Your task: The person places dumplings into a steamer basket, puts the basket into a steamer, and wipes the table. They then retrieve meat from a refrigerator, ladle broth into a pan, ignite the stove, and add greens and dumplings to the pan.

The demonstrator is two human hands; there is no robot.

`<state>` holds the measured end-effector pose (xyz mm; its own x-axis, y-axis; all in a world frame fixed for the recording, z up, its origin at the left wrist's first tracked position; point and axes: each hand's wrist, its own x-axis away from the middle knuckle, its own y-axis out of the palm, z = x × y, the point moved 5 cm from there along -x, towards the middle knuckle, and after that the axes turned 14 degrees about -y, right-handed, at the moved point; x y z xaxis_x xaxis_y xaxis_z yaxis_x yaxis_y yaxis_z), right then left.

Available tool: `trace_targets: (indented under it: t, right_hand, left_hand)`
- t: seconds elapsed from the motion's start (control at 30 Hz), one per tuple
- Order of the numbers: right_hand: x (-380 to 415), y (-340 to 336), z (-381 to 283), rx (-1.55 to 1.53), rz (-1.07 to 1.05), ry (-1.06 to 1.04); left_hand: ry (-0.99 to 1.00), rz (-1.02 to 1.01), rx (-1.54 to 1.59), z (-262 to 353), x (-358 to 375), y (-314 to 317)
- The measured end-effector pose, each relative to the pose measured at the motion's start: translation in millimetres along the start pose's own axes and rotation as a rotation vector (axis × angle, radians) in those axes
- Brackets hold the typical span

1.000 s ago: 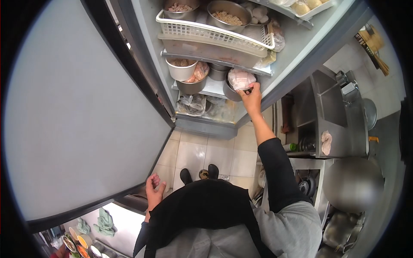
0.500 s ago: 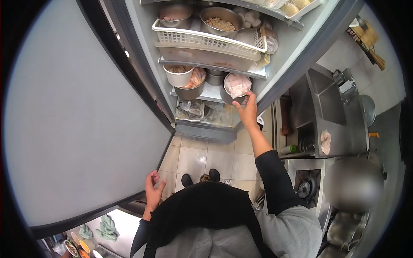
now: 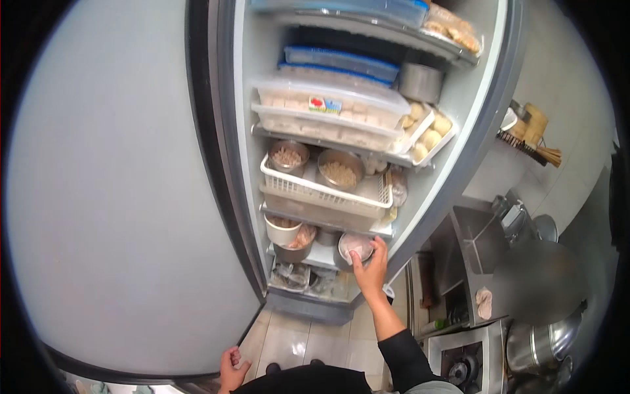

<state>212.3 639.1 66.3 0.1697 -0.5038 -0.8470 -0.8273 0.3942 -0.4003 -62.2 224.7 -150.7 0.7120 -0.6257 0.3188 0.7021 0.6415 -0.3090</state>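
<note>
Shifted since the earlier frame: view tilted upward, upper shelves now visible; right hand (image 3: 369, 272) repositioned on the metal bowl (image 3: 354, 248), fingers curled over its near rim beside the wrapped pale contents.
Location of bowl: low shelf of the open refrigerator (image 3: 489, 141), right side, beneath the white basket (image 3: 323, 192), near the white tub (image 3: 282, 230).
Left hand (image 3: 231, 369): on the lower edge of the refrigerator door (image 3: 118, 197), fingers loosely bent, holding nothing else.
Progress, as judged: door open, bowl gripped but resting on the shelf; lifting out or settling in not determinable.
</note>
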Motion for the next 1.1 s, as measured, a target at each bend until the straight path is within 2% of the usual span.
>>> trace_targets:
  t: [0.03,0.1,0.17,0.27,0.33,0.37,0.4,0.43,0.47,0.53,0.6,0.73,0.87,1.03,1.1]
  right_hand:
    - [-30,-21,-23,0.001,0.015,-0.014]
    - [-105,-60,-76,-0.182,0.113,-0.259]
    - [-175,-94,-110,-0.195,0.167,-0.390]
    - [-270,-120,-119,-0.105,0.129,-0.239]
    - [-313,-103,-92,-0.012,-0.011,-0.181]
    - [-324,-94,-91,-0.009,-0.011,-0.182]
    - [-333,-84,-93,0.117,-0.103,-0.169]
    - [-341,-81,-96,0.250,-0.188,-0.153]
    - [-348,-85,-100,0.263,-0.176,-0.153]
    - [-356,-88,-100,0.141,-0.250,-0.003]
    - [-362,-90,-97,0.087,-0.202,0.017]
    - [-369,-106,-107,-0.017,-0.143,0.008]
    - [-347,-138,-147,0.024,-0.046,-0.133]
    - [-305,-177,-175,-0.076,0.031,-0.122]
    - [-279,-192,-174,-0.082,0.044,-0.132]
  left_hand:
    - [0.018,0.002,0.011,17,6,1]
    - [-0.078,-0.006,0.105,32,11,-3]
    - [-0.036,-0.018,0.065,32,-3,1]
    - [0.047,-0.035,0.016,59,-7,3]
    - [0.084,-0.039,0.009,86,-6,7]
    - [0.074,-0.053,0.061,97,-5,9]
    - [0.070,-0.070,0.113,106,-7,9]
    - [0.083,-0.080,0.116,112,-10,9]
    - [0.095,-0.087,0.125,118,-13,9]
    - [0.119,-0.103,0.139,129,-22,10]
    - [0.172,-0.140,0.279,142,-30,8]
    - [0.254,-0.211,0.297,195,-33,5]
    - [0.376,-0.412,0.418,277,-32,14]
    - [0.642,-0.672,0.621,413,-21,18]
    - [0.637,-0.807,0.774,460,-8,19]
